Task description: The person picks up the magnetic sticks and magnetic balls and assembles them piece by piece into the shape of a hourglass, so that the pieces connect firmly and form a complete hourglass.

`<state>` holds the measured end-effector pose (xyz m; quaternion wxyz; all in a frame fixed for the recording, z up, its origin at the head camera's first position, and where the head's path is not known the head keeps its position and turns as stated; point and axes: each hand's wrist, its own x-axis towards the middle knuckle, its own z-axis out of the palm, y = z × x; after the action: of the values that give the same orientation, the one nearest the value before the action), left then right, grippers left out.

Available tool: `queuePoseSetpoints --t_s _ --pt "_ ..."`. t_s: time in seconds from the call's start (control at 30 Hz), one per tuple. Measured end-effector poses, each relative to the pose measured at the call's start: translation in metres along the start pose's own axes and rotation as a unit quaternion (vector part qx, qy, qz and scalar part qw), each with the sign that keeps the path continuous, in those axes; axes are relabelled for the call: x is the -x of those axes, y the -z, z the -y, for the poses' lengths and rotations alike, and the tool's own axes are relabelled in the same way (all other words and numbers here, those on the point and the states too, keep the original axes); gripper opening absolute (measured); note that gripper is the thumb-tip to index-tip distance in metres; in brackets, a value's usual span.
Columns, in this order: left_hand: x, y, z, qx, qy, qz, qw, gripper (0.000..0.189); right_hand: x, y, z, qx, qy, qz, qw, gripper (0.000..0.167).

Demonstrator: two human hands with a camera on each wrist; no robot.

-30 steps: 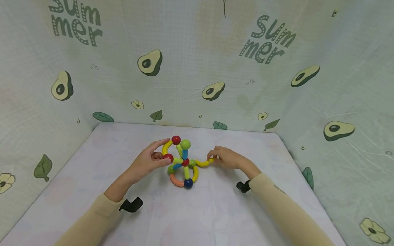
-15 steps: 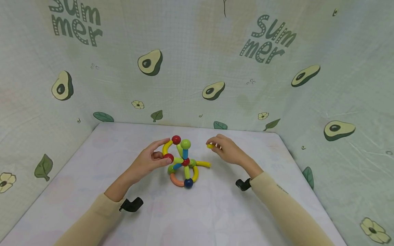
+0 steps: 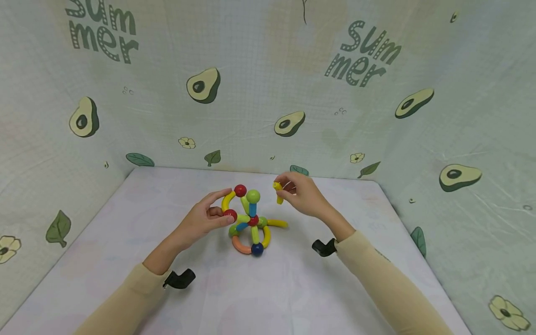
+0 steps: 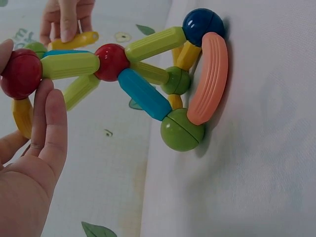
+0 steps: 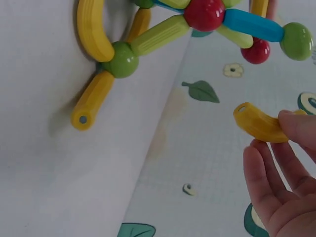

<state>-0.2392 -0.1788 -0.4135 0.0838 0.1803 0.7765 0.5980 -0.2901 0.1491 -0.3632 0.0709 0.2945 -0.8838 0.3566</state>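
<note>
A magnetic stick-and-ball model stands on the table, with a red ball (image 3: 253,220) at its centre. My left hand (image 3: 200,218) holds its left side, pinching a red ball (image 4: 20,74) that joins a green rod and a yellow curved rod (image 3: 226,201). To the right and above, my right hand (image 3: 304,197) pinches a loose yellow curved rod (image 5: 261,124), apart from the model. Another yellow rod (image 5: 93,101) sticks out from the model's right green ball (image 5: 122,60), its end free. A blue rod topped by a green ball (image 3: 253,196) points upward.
The model's base, with a navy ball (image 3: 257,250) and an orange curved rod (image 4: 210,79), rests on the pale tablecloth (image 3: 268,298). Behind and beside the table hangs a printed cloth (image 3: 251,93). Black wrist cameras (image 3: 180,279) sit at both sleeves.
My right hand has lifted a yellow curved rod away from the model's right end, moving it up and back, and turned it upright. My left hand has stayed in place.
</note>
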Motion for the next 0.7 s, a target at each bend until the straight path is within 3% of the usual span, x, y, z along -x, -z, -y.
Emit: queuePoseSetpoints --t_s 0.7 --pt "0.0 0.0 -0.001 0.001 0.001 0.001 1.0 0.082 -0.024 0.003 0.034 -0.025 0.026 -0.039 0.9986 0.026"
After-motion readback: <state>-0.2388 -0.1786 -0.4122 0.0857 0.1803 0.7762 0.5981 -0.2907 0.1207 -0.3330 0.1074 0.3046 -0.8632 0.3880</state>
